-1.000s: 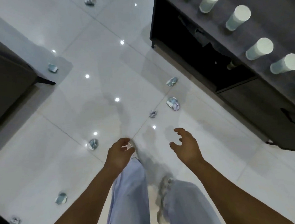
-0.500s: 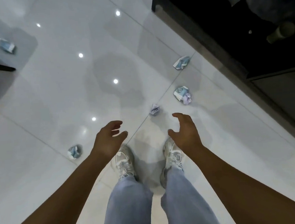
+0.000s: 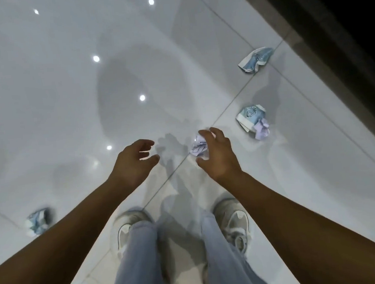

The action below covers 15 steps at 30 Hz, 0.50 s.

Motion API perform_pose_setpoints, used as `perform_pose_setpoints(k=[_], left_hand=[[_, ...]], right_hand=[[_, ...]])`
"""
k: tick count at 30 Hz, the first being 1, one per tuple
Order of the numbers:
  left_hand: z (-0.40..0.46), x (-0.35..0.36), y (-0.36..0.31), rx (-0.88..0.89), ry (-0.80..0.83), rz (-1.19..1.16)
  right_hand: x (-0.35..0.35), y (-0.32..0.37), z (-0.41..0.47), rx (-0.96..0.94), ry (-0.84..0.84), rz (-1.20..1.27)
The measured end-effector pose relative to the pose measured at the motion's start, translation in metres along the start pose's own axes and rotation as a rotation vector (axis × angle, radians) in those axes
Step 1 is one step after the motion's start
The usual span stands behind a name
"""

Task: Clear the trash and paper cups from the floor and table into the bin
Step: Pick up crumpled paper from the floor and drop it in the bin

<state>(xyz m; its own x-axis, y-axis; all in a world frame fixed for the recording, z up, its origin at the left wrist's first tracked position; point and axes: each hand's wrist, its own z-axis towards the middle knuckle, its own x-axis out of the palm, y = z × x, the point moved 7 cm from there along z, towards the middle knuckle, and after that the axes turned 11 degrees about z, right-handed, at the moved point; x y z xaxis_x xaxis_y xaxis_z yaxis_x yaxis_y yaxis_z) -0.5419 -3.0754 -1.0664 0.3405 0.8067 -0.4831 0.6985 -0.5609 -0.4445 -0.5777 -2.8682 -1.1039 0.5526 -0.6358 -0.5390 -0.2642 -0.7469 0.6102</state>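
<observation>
With both hands empty, the left hand hanging loosely open at centre frame and the right hand cupping wide over the crumpled lilac paper just right of centre, the fingers are best closing fully round it before lifting.

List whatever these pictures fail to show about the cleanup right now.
- Bin: nowhere in the head view, so its place is unknown.
- Table: only a dark edge at top right; its top and the cups are cut off.
- Lilac paper ball: partly behind the right hand; whether the fingers touch it is unclear.
- Wrapper at lower left: blurred, and the left forearm covers part of it.
- Left hand: holds nothing.
</observation>
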Motion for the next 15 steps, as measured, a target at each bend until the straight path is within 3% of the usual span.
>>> perform_pose_setpoints(k=[4,7,15], left_hand=[[0.038,0.013,-0.008,0.021,0.024,-0.038],[0.060,0.026,-0.016,0.009,0.068,-0.103],[0.084,0.055,-0.061,0.073,0.330,-0.295]], right_hand=[[0.020,-0.013,0.018,-0.109,0.067,-0.087],[0.022,-0.017,0.024,-0.185,0.012,-0.070],[-0.001,0.009,0.049,-0.249,-0.117,0.238]])
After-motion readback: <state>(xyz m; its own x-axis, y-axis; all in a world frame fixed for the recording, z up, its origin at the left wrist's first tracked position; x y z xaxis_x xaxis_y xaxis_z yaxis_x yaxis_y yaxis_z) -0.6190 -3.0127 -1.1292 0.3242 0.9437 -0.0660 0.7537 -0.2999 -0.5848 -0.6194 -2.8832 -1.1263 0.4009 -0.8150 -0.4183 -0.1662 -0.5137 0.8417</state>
